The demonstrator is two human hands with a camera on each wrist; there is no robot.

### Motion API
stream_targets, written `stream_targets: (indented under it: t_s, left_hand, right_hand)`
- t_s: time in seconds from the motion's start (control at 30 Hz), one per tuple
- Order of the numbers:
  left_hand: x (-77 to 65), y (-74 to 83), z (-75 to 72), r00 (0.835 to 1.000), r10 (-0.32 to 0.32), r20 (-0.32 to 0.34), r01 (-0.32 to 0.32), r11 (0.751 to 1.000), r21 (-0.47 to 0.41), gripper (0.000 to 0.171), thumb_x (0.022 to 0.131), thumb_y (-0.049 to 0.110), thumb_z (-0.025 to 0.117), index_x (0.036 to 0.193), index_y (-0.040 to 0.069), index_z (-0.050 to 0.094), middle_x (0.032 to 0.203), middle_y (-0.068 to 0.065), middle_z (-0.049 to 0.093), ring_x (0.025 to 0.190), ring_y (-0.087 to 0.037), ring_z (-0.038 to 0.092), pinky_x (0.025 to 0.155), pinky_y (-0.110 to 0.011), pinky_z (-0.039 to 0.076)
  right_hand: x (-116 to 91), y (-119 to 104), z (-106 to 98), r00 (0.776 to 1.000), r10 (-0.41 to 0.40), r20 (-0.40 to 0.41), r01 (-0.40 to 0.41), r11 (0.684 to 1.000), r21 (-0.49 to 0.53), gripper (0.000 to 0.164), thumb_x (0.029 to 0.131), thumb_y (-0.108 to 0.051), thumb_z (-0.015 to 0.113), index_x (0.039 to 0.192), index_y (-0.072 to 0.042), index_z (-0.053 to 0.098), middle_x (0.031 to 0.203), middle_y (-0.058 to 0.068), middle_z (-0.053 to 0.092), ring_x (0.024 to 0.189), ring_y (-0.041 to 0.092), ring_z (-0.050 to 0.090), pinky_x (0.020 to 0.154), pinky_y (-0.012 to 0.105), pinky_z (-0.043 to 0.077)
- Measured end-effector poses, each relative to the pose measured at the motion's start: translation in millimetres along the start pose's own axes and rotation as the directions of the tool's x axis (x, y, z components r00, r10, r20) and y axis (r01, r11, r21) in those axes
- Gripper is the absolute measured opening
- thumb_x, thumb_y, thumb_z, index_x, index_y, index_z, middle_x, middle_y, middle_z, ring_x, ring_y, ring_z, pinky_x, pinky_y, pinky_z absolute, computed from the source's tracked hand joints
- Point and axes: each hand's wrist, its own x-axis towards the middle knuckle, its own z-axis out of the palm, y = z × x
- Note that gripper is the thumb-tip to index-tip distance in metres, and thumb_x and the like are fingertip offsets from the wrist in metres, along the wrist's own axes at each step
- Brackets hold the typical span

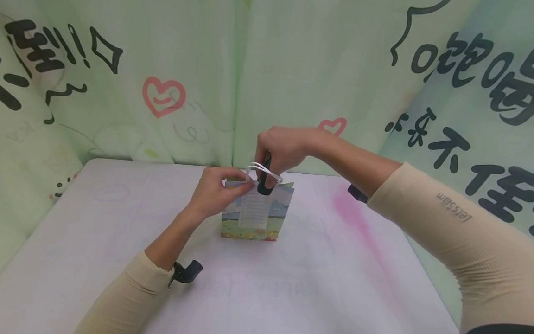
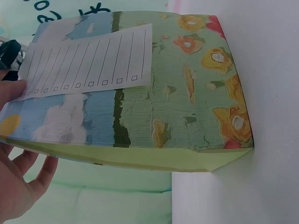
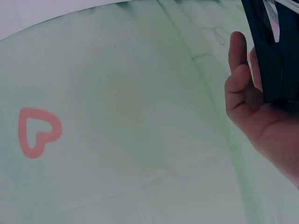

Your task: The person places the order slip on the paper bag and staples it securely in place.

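A small paper gift bag (image 1: 233, 225), painted with sky, grass and flowers, stands upright on the table. A white lined checklist sheet (image 2: 93, 65) lies against its front near the top. My left hand (image 1: 217, 190) pinches the sheet and the bag's top edge, thumb in front and fingers behind. From above, my right hand (image 1: 283, 148) grips a dark stapler (image 1: 265, 178) at the bag's top edge, beside the left thumb. White cord handles (image 1: 273, 174) loop around the stapler. In the right wrist view, the stapler (image 3: 275, 65) is partly cut off by the frame.
The white table (image 1: 125, 222) has a pink stain (image 1: 354, 208) on the right. Behind it hangs a pale green cloth (image 1: 292, 69) with black writing and red hearts. A dark wrist strap (image 1: 187, 271) sits at the left cuff.
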Motion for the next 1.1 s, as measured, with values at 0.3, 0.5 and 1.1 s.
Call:
stream_targets:
  t_s: [0.3,0.5,1.1]
  left_hand:
    - [1.2,-1.5,2.1,0.999,0.031,-0.037,-0.031,0.999,0.016,0.007,0.089,0.015,0.083,0.094,0.011,0.082,0.092,0.001,0.08,0.089,-0.015,0.073,0.078,-0.034,0.055]
    - [0.6,-1.6,5.0,0.997,0.044,-0.057,-0.041,0.998,0.043,0.006,0.089,0.015,0.082,0.093,0.011,0.082,0.09,0.001,0.08,0.086,-0.015,0.073,0.077,-0.034,0.055]
    - [-1.4,4.0,8.7,0.996,0.01,-0.088,-0.003,0.997,0.08,0.007,0.089,0.016,0.08,0.092,0.01,0.08,0.089,-0.001,0.08,0.07,-0.014,0.065,0.064,-0.029,0.049]
  right_hand:
    - [0,0,-5,1.0,0.025,0.018,-0.025,1.0,0.017,0.008,0.085,-0.021,0.087,0.091,-0.026,0.085,0.084,-0.009,0.079,0.088,0.015,0.069,0.083,0.034,0.053]
    - [3,-4,-3,0.998,0.051,0.041,-0.051,0.999,0.016,0.008,0.085,-0.023,0.088,0.091,-0.026,0.085,0.085,-0.008,0.079,0.088,0.016,0.068,0.081,0.034,0.052]
    - [0,-9,-6,0.995,0.066,0.071,-0.068,0.998,0.02,0.005,0.085,-0.023,0.087,0.09,-0.023,0.085,0.084,-0.007,0.079,0.086,0.015,0.067,0.08,0.032,0.051]
